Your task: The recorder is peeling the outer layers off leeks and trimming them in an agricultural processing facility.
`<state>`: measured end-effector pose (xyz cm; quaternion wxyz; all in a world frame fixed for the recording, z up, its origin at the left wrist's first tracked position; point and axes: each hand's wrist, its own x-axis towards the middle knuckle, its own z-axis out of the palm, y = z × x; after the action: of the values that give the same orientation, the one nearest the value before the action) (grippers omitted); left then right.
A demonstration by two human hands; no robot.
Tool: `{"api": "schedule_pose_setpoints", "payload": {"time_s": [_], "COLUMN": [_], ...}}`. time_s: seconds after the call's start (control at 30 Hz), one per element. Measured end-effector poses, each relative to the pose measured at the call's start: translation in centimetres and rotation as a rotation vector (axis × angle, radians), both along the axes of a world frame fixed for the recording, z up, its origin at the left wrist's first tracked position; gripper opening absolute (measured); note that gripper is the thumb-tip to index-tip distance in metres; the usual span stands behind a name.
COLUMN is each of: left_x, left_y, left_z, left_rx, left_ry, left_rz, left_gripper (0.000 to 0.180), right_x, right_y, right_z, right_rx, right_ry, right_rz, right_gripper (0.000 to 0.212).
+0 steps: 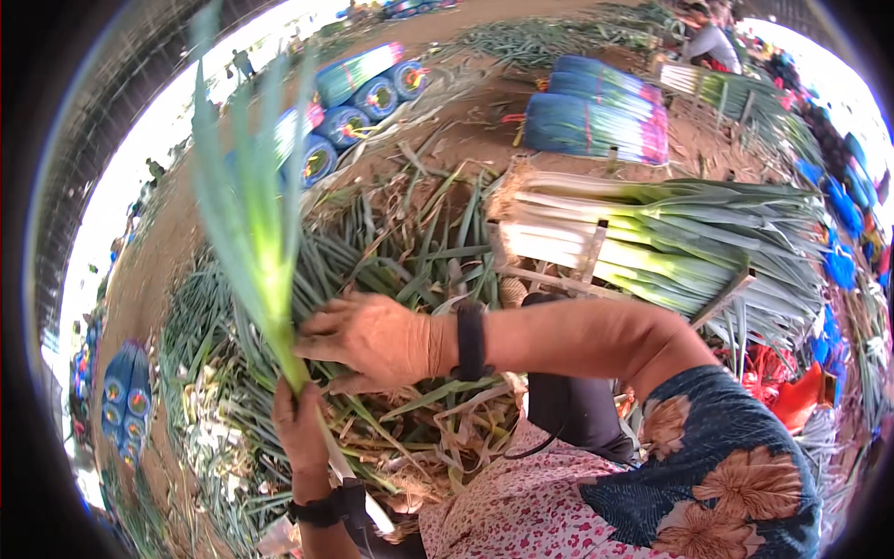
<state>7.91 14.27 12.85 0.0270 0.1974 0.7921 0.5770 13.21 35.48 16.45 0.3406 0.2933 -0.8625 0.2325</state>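
Note:
My left hand [302, 430], at the lower left, is closed round a single leek [291, 359]. Its white shank runs down past my wrist, while the green leaves fan upward and blur at their tips. Beside the stalk, my right hand [371, 343] has its back showing and its fingers spread, with the fingertips against or just by the leek. The thumb stands apart from the fingers. Dark bands circle both wrists. Beneath my hands spreads a heap of loose green leaves and dry trimmings [433, 405].
To my right, a stack of leeks [643, 233] lies in a wooden rack [596, 250]. Beyond it are blue-wrapped leek bundles [591, 116], with more wrapped bundles [346, 126] farther left. A crouching person [712, 47] is at the far right, beside another pile of leeks [726, 90].

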Motion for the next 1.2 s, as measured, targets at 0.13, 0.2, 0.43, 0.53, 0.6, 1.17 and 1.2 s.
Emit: {"api": "schedule_pose_setpoints", "payload": {"time_s": [0.13,0.2,0.43,0.53,0.6,1.17,1.2], "left_x": [-0.4,-0.2,0.4,0.5,0.1,4.0,4.4], "left_y": [7.1,10.6,25.8,29.3,29.4,4.9,3.4], "left_z": [-1.3,-1.0,-0.4,-2.6,-4.4,-25.8,-26.5], "left_rx": [-0.217,-0.295,-0.414,-0.256,-0.246,-0.917,-0.925], "left_ry": [0.323,0.585,0.843,0.948,0.895,-0.481,-0.477], "left_rz": [-0.230,-0.311,-0.644,-0.567,-0.513,-0.035,-0.039], "left_gripper": [0.032,0.035,0.044,0.048,0.049,0.034,0.034], "right_x": [1.0,2.8,12.3,16.5,18.7,24.1,23.8], "right_y": [7.0,12.6,26.5,33.5,37.7,59.2,59.3], "right_z": [3.4,3.7,3.3,3.4,4.1,-11.3,-11.8], "right_rx": [0.663,0.713,0.527,0.426,0.460,0.451,0.442], "right_ry": [0.219,0.011,-0.633,-0.550,-0.630,-1.130,-1.135], "right_rz": [-0.437,-0.323,-0.524,-0.683,-0.921,-1.344,-1.347], "right_gripper": [0.040,0.025,0.015,0.022,0.025,0.031,0.031]}}
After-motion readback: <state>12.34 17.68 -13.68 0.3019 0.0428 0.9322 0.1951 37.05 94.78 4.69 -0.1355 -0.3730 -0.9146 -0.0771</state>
